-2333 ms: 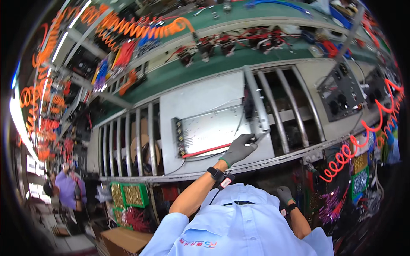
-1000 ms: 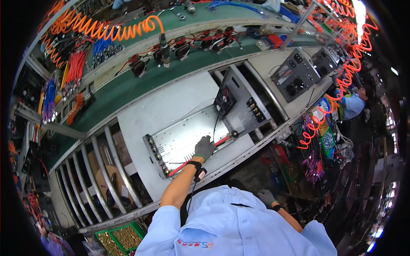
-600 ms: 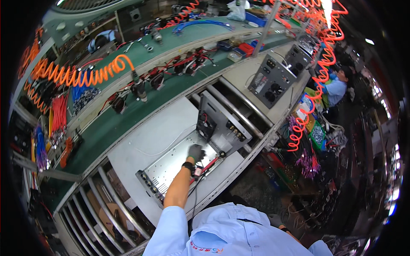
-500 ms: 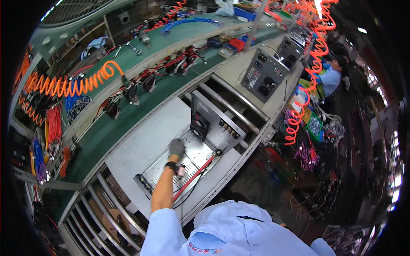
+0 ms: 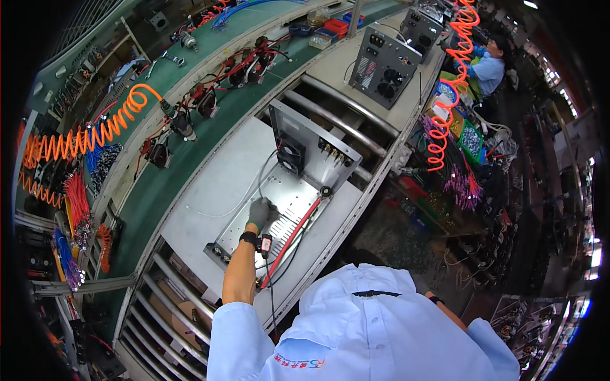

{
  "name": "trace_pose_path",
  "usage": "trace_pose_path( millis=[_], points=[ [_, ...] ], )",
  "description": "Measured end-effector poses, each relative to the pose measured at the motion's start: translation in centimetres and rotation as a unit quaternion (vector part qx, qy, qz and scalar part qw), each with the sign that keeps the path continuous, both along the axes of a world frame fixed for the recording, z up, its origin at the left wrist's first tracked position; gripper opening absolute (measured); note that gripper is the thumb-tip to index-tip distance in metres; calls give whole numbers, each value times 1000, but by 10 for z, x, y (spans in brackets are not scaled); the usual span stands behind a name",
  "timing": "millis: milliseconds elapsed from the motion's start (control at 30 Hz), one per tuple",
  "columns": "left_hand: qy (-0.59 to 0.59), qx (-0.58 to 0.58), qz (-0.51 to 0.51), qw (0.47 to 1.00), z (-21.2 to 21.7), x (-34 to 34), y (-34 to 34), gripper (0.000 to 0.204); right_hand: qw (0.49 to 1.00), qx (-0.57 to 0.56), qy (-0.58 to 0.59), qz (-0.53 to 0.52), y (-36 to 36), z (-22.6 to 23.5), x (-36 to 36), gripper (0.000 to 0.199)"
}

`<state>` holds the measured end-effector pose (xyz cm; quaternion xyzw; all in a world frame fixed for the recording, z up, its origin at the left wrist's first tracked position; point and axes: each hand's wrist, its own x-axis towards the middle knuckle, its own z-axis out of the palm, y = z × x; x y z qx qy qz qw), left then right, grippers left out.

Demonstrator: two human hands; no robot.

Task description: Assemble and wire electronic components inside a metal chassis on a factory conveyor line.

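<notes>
My left hand, in a grey glove, is low over the bare floor of an open metal chassis. Its fingers look curled in, and whatever they hold is hidden. A thin grey cable runs from the black fan down to the hand. At the left wrist are a black band and a small black device with a pale label, trailing a cord. Beside the slotted side lies a thick red cable. My right forearm shows at my side; the right hand is hidden behind my shirt.
The chassis lies on a white board over a roller conveyor. Beyond it, fans with red wires line a green bench. An orange coiled hose hangs left. Black panels stand far right, near a co-worker in light blue.
My whole view has shifted. Across the chassis floor, my left hand has moved slightly nearer to me and away from the fan. My right forearm has come into sight.
</notes>
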<state>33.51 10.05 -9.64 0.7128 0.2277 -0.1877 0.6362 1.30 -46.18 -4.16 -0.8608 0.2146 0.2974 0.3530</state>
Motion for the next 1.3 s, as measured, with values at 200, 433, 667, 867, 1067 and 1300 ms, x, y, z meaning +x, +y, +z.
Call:
trace_pose_path(
  millis=[200,433,667,867,1067,1300],
  points=[
    [-339,514,124,778,114,25,82,16,998,-38,2,49,-6,-3,-8,34],
    [-54,574,-99,811,79,-22,141,42,979,-89,-1,183,-44,-113,-36,29],
    [-227,498,-196,813,44,-93,13,43,991,-27,-60,119,-26,-50,-4,29],
    [-265,308,-320,856,38,-176,-81,25,998,-34,25,49,-24,-70,-11,34],
    [-113,269,-353,889,7,-197,-109,32,981,-97,7,167,-20,-23,46,37],
    [-40,292,-338,894,-4,-192,-118,35,995,-91,-45,0,-101,31,187,33]
  ],
)
